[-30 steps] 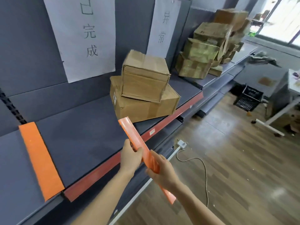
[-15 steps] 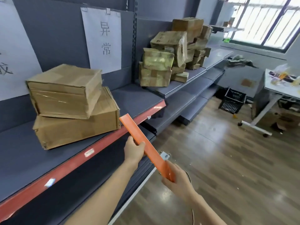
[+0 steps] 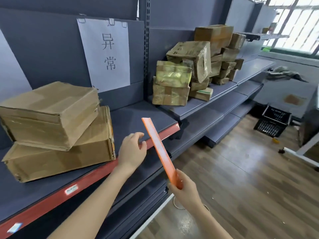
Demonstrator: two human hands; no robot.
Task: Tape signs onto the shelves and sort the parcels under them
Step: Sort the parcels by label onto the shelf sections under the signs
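Note:
My right hand (image 3: 185, 191) pinches the lower end of a long orange strip (image 3: 158, 146), which slants up toward the shelf (image 3: 138, 116). My left hand (image 3: 133, 151) hovers open beside the strip, over the shelf's red front edge (image 3: 96, 176), fingers relaxed and off the strip. A white paper sign (image 3: 106, 54) with two characters is taped to the grey back panel. Left of it, two cardboard parcels (image 3: 51, 128) lie stacked on the shelf. A pile of several taped parcels (image 3: 195, 66) sits on the adjoining shelf to the right.
Lower grey shelves (image 3: 215, 118) jut out below. A black plastic crate (image 3: 272, 123) stands on the wood floor at the right, near a white table leg (image 3: 300, 154). The edge of another white sign (image 3: 10, 73) shows at far left. Windows are at the upper right.
The view has swung right along the shelf. My left hand let go of the orange strip and opened beside it; my right hand slid to the strip's lower end and holds it alone.

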